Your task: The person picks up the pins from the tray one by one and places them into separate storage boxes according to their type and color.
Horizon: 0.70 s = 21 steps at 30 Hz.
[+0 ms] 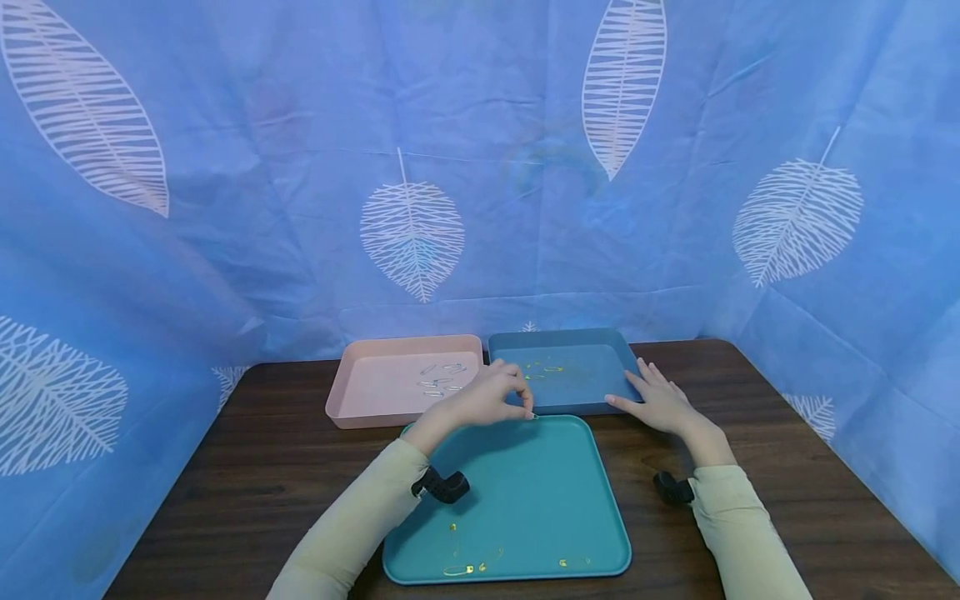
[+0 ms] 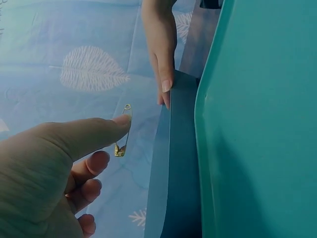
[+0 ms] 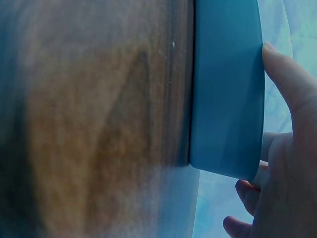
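left hand point(image 2: 54, 173) pinching safety pin point(image 2: 122, 134)

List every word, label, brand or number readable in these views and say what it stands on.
None: no readable text in any view.
The pink tray, blue tray and teal tray are plain.
The backdrop cloth carries only white leaf prints.
The gold safety pin in the left hand shows no marking.
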Each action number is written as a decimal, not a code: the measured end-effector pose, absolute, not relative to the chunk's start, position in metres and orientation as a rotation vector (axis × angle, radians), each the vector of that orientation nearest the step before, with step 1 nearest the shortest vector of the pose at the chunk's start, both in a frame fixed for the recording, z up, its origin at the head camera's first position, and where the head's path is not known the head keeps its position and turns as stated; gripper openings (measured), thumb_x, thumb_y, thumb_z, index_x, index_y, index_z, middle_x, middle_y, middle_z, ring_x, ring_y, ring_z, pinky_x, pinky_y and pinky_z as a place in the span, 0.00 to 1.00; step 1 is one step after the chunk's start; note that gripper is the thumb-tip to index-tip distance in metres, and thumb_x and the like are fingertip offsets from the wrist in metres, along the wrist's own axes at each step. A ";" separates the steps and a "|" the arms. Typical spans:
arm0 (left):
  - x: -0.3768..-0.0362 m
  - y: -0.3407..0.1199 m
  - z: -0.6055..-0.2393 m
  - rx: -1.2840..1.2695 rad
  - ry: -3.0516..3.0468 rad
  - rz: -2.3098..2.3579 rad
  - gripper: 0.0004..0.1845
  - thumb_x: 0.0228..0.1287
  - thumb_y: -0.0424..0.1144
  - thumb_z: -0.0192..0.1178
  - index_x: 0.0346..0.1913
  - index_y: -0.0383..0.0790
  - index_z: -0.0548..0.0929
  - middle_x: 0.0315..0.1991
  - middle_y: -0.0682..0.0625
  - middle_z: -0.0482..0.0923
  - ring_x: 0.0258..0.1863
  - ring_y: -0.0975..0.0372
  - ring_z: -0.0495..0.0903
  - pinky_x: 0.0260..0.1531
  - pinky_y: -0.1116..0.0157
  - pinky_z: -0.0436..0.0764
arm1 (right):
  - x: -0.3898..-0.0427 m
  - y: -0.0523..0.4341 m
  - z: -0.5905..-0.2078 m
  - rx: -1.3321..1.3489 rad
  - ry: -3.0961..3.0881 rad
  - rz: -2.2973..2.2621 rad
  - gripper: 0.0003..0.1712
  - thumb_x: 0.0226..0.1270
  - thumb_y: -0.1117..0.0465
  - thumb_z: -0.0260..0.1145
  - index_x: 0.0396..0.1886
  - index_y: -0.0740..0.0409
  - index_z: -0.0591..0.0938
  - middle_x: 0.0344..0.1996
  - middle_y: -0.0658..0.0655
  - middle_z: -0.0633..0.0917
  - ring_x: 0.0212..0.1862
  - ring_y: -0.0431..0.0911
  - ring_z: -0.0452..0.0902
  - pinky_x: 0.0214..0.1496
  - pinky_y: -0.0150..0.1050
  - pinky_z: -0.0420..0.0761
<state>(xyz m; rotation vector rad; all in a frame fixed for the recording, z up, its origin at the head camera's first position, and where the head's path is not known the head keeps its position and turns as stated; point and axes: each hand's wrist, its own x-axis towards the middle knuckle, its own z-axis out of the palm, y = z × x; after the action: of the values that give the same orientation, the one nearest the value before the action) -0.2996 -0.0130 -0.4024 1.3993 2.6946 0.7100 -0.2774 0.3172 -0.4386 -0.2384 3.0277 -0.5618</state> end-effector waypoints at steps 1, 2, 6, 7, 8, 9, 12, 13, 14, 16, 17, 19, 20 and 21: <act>-0.302 -0.010 -0.402 1.393 2.703 0.717 0.04 0.62 0.45 0.66 0.30 0.56 0.84 0.41 0.53 0.76 0.42 0.62 0.64 0.45 0.63 0.62 | -0.277 0.318 -0.438 -0.238 3.030 -0.559 0.53 0.66 0.32 0.55 0.74 0.69 0.58 0.75 0.76 0.46 0.76 0.70 0.39 0.70 0.73 0.43; -0.304 -0.008 -0.402 1.383 2.714 0.727 0.04 0.63 0.45 0.66 0.30 0.56 0.84 0.41 0.53 0.76 0.42 0.62 0.64 0.45 0.63 0.62 | -0.278 0.318 -0.438 -0.239 3.032 -0.557 0.53 0.66 0.32 0.55 0.74 0.69 0.58 0.75 0.76 0.46 0.76 0.70 0.39 0.70 0.73 0.43; -0.312 0.001 -0.401 1.363 2.753 0.753 0.04 0.63 0.47 0.66 0.30 0.55 0.84 0.41 0.53 0.75 0.41 0.62 0.65 0.45 0.63 0.63 | -0.277 0.320 -0.437 -0.238 3.036 -0.558 0.53 0.66 0.32 0.55 0.74 0.70 0.58 0.75 0.76 0.46 0.76 0.70 0.39 0.70 0.73 0.43; -0.314 0.003 -0.401 1.363 2.763 0.757 0.04 0.63 0.47 0.66 0.31 0.55 0.84 0.40 0.53 0.75 0.41 0.62 0.65 0.45 0.62 0.63 | -0.276 0.320 -0.437 -0.237 3.036 -0.564 0.53 0.66 0.32 0.56 0.74 0.70 0.58 0.75 0.76 0.46 0.76 0.70 0.38 0.70 0.73 0.43; -0.316 0.005 -0.401 1.360 2.775 0.761 0.04 0.63 0.47 0.66 0.31 0.55 0.84 0.40 0.53 0.75 0.41 0.62 0.65 0.44 0.63 0.63 | -0.276 0.320 -0.437 -0.237 3.035 -0.568 0.53 0.67 0.33 0.56 0.74 0.70 0.58 0.75 0.76 0.46 0.76 0.70 0.38 0.70 0.73 0.42; -0.318 0.007 -0.401 1.359 2.783 0.767 0.04 0.63 0.47 0.66 0.31 0.56 0.84 0.40 0.53 0.75 0.40 0.62 0.65 0.44 0.63 0.63 | -0.275 0.320 -0.436 -0.240 3.034 -0.574 0.53 0.67 0.33 0.56 0.73 0.70 0.58 0.75 0.76 0.46 0.76 0.70 0.38 0.70 0.73 0.42; -0.323 0.013 -0.402 1.341 2.805 0.785 0.05 0.64 0.47 0.65 0.30 0.56 0.83 0.39 0.54 0.74 0.40 0.62 0.65 0.44 0.62 0.63 | -0.274 0.319 -0.436 -0.243 3.032 -0.584 0.52 0.67 0.33 0.56 0.73 0.70 0.58 0.75 0.76 0.45 0.76 0.70 0.38 0.70 0.73 0.42; -0.324 0.015 -0.402 1.335 2.808 0.798 0.05 0.64 0.47 0.65 0.30 0.56 0.84 0.39 0.54 0.73 0.40 0.62 0.65 0.44 0.62 0.63 | -0.274 0.318 -0.436 -0.242 3.032 -0.584 0.52 0.67 0.33 0.56 0.73 0.70 0.58 0.75 0.76 0.45 0.76 0.70 0.38 0.70 0.73 0.42; -0.326 0.017 -0.403 1.328 2.814 0.804 0.05 0.64 0.47 0.65 0.30 0.56 0.83 0.39 0.55 0.73 0.41 0.62 0.65 0.44 0.62 0.64 | -0.273 0.317 -0.436 -0.245 3.033 -0.585 0.52 0.67 0.33 0.56 0.73 0.70 0.58 0.75 0.76 0.45 0.76 0.70 0.38 0.69 0.73 0.42; -0.329 0.022 -0.403 1.308 2.819 0.829 0.06 0.65 0.47 0.64 0.31 0.55 0.84 0.40 0.55 0.74 0.41 0.63 0.65 0.45 0.61 0.64 | -0.273 0.316 -0.436 -0.244 3.038 -0.584 0.52 0.67 0.34 0.56 0.73 0.70 0.59 0.75 0.76 0.46 0.76 0.70 0.38 0.70 0.73 0.43; -0.331 0.024 -0.404 1.299 2.823 0.841 0.05 0.65 0.47 0.64 0.31 0.54 0.84 0.40 0.55 0.74 0.41 0.62 0.65 0.46 0.61 0.64 | -0.273 0.316 -0.436 -0.241 3.039 -0.584 0.52 0.67 0.34 0.56 0.73 0.70 0.59 0.75 0.75 0.46 0.76 0.70 0.39 0.70 0.73 0.43; -0.334 0.029 -0.404 1.282 2.843 0.850 0.06 0.65 0.48 0.64 0.32 0.55 0.84 0.40 0.55 0.75 0.42 0.63 0.66 0.47 0.60 0.65 | -0.273 0.315 -0.437 -0.240 3.040 -0.579 0.51 0.67 0.34 0.56 0.73 0.70 0.59 0.75 0.75 0.46 0.76 0.70 0.39 0.70 0.73 0.44; -0.335 0.032 -0.404 1.270 2.850 0.852 0.06 0.65 0.48 0.64 0.32 0.54 0.84 0.41 0.55 0.75 0.42 0.62 0.67 0.47 0.60 0.65 | -0.273 0.315 -0.437 -0.242 3.039 -0.576 0.51 0.67 0.34 0.56 0.73 0.70 0.59 0.75 0.76 0.46 0.75 0.71 0.39 0.69 0.73 0.44; -0.337 0.034 -0.404 1.261 2.858 0.854 0.05 0.65 0.48 0.63 0.32 0.54 0.84 0.41 0.55 0.75 0.43 0.62 0.67 0.48 0.59 0.66 | -0.273 0.315 -0.437 -0.238 3.037 -0.573 0.51 0.67 0.34 0.56 0.73 0.70 0.59 0.75 0.76 0.47 0.75 0.71 0.39 0.69 0.73 0.44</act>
<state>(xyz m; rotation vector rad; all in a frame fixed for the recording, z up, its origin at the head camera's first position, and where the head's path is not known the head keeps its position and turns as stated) -0.3367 0.0343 -0.4043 1.2613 2.8583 0.8541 -0.2732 0.3149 -0.4372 -0.2381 3.0370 -0.5727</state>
